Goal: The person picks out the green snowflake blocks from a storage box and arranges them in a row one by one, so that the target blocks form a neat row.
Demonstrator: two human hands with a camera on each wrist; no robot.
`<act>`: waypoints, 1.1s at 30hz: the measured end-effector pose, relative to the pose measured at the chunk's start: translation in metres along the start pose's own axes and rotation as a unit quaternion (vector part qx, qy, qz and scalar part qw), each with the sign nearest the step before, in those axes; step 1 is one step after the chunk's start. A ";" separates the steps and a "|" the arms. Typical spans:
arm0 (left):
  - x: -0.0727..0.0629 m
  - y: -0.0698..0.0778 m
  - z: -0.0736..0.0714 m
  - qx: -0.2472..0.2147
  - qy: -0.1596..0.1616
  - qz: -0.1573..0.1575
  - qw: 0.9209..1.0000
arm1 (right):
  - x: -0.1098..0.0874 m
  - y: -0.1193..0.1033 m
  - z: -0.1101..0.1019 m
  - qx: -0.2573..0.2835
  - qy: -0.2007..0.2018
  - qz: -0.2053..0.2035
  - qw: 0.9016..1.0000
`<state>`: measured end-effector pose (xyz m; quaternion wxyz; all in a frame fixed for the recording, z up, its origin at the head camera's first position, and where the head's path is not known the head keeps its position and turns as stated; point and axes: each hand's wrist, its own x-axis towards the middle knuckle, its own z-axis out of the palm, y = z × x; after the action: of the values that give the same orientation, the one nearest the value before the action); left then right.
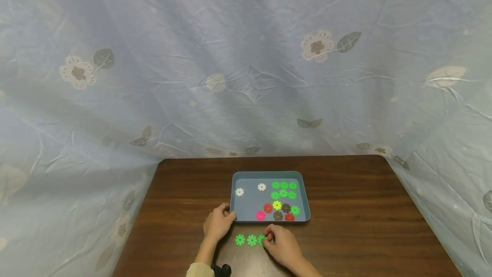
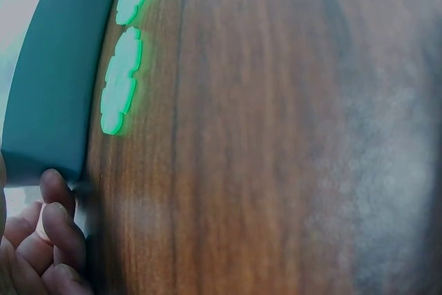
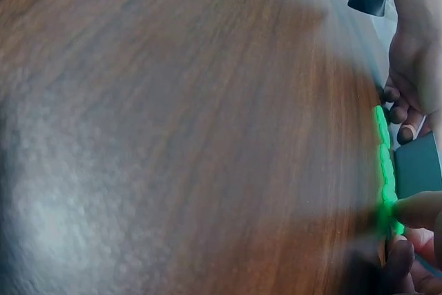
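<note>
Here, right hand (image 1: pixel 283 246) (on green disc (image 1: pixel 260 240))

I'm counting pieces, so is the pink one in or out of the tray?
In: the pink piece lies inside the tray, within its rim.

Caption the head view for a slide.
Left hand at the near-left corner of a blue-gray tray, right hand holding the rightmost of three green discs rowed on a wooden table.

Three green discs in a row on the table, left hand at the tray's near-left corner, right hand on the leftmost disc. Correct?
No, not the leftmost: the head view shows the right hand on the rightmost disc. The row and the left hand at the tray's corner are as you say.
</note>
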<state>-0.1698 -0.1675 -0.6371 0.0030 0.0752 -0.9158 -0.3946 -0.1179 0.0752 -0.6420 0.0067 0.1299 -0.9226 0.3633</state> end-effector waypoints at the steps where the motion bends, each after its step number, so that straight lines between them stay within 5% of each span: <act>1: 0.000 0.000 0.000 0.000 -0.001 -0.002 1.000 | 0.000 0.000 0.000 -0.003 0.000 -0.002 1.000; 17: 0.003 0.002 -0.004 0.008 0.004 0.001 1.000 | 0.021 -0.015 -0.028 0.051 -0.001 -0.063 0.997; 33: -0.001 0.001 -0.001 -0.004 0.000 0.002 1.000 | 0.094 0.021 -0.051 0.049 0.025 0.034 0.998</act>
<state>-0.1688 -0.1674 -0.6357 0.0039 0.0737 -0.9145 -0.3979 -0.2182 0.1020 -0.6080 0.0114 0.0896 -0.9069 0.4116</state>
